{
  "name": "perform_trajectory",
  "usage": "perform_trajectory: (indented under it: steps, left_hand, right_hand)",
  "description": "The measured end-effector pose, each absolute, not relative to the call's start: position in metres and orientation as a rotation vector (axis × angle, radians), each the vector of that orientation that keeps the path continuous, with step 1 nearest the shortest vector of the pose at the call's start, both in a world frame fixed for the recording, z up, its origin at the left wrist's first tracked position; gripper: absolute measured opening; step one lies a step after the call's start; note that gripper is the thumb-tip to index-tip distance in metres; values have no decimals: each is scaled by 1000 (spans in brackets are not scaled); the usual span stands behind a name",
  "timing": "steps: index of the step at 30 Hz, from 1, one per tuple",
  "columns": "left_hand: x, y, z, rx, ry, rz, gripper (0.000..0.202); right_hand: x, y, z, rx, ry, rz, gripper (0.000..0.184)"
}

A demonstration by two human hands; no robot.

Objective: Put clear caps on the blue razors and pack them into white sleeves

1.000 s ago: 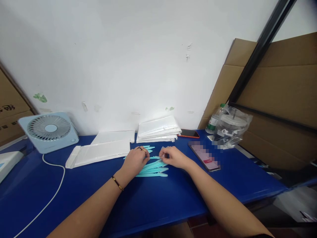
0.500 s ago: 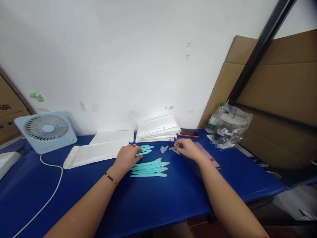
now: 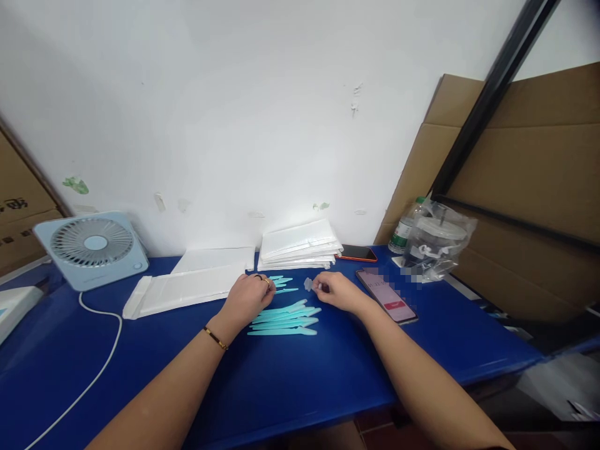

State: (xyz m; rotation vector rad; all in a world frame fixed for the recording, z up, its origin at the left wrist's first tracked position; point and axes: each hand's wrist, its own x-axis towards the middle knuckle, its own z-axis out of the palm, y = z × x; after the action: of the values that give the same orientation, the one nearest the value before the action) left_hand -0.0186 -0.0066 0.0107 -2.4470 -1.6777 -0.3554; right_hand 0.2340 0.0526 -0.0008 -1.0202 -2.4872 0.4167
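My left hand (image 3: 250, 297) is closed at the fingertips on a teal eyebrow razor (image 3: 287, 290), whose end sticks out to the right. Just behind it lie a few more teal razors (image 3: 281, 280), partly covered by the fingers. Several teal eyebrow razors with whitish blade ends (image 3: 285, 319) lie fanned side by side in front of that hand. To the right, my right hand (image 3: 336, 291) pinches a small clear plastic cap (image 3: 321, 287), mostly hidden by the fingers. Beside its fingertips is a little pile of similar clear caps (image 3: 308, 284) on the blue table.
White mailer envelopes lie flat at left (image 3: 182, 290) and in a stack (image 3: 300, 244) by the wall. A blue fan (image 3: 96, 247) with a white cable stands at left. Two phones (image 3: 391, 300) (image 3: 357, 252), a bottle (image 3: 403, 231) and a bagged cup (image 3: 438, 244) are at right.
My right hand has moved left toward the pile of clear caps, uncovering more of the phone. My left hand has shifted slightly right, and a razor now points out from its fingers.
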Motion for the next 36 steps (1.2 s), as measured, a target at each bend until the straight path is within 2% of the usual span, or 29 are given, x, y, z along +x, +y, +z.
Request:
perform_trajectory:
  steps: [4, 18, 22, 27, 31, 36]
  left_hand:
    - [-13, -10, 10, -2451, -1588, -379, 27]
    - [-3, -16, 10, -2669, -1600, -435, 28]
    - [-20, -8, 10, -2581, -1765, -450, 18]
    - [-38, 2, 1, -2408, -1876, -382, 20]
    - [-37, 4, -3, -2393, -1845, -329, 16]
    - [-33, 2, 2, -2377, -1809, -350, 25]
  right_hand:
    - [225, 47, 1, -828, -2456, 522, 17]
    - [213, 33, 7, -659, -2530, 557, 18]
    - [237, 55, 4, -855, -2398, 449, 19]
    - [265, 80, -7, -1141, -2366, 262, 20]
    - [261, 81, -11, -1188, -2474, 241, 10]
    - [248, 71, -7, -1193, -2454, 226, 6]
